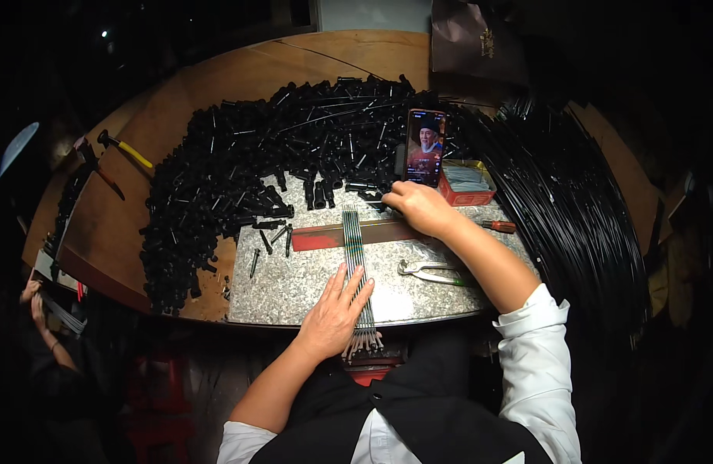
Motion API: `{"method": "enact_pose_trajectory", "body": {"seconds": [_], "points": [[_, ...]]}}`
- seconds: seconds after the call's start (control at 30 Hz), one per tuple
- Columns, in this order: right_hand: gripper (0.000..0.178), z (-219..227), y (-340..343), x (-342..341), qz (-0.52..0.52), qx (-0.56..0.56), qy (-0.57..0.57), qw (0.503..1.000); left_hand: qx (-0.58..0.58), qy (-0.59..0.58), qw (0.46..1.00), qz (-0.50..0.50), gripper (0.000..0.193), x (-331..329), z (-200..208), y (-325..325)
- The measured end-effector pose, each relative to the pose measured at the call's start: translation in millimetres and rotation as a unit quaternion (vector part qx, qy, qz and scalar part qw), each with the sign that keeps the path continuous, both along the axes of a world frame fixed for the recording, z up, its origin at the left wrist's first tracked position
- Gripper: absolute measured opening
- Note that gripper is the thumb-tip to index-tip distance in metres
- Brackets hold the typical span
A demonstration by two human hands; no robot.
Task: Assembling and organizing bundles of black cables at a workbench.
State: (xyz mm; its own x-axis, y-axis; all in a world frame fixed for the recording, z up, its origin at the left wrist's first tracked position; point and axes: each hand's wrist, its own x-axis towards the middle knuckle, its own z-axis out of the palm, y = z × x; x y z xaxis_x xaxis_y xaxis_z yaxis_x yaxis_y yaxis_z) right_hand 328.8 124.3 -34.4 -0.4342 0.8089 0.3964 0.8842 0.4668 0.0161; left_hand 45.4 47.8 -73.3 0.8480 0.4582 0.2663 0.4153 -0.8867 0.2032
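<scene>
Rods lay across the red strip, left hand spread flat on top! Right hand curled near the phone, grip unclear; one sideways press could have fanned the rods apart.

- Front: we find the slab on the worktop, before the heap of fittings.
- On the slab: we see rods crossing over the strip and overhanging the front edge; pliers and a screwdriver lie to their right.
- Behind, right: we note the phone, left of the tin.
- Right of the tin: strands; left of the heap, a hammer.
</scene>
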Motion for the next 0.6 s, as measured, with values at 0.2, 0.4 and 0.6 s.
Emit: {"method": "enact_pose_trajectory", "body": {"seconds": [0.2, 0.4, 0.6], "points": [[0.016, -14.2, 3.6, -15.2, -0.026, -0.009, 0.002, 1.0, 0.017, 0.011, 1.0, -0.001, 0.06, 0.4, 3.1, -1.1], [0.017, -14.1, 2.0, -13.9, -0.026, -0.001, 0.009, 1.0, 0.012, 0.005, 1.0, -0.004, 0.078, -0.9, 4.4, 0.0], [0.018, -14.9, 2.2, -13.6, -0.022, -0.001, 0.012, 1.0, 0.0, -0.001, 1.0, -0.004, 0.085, 0.7, 6.6, -0.9]]}}
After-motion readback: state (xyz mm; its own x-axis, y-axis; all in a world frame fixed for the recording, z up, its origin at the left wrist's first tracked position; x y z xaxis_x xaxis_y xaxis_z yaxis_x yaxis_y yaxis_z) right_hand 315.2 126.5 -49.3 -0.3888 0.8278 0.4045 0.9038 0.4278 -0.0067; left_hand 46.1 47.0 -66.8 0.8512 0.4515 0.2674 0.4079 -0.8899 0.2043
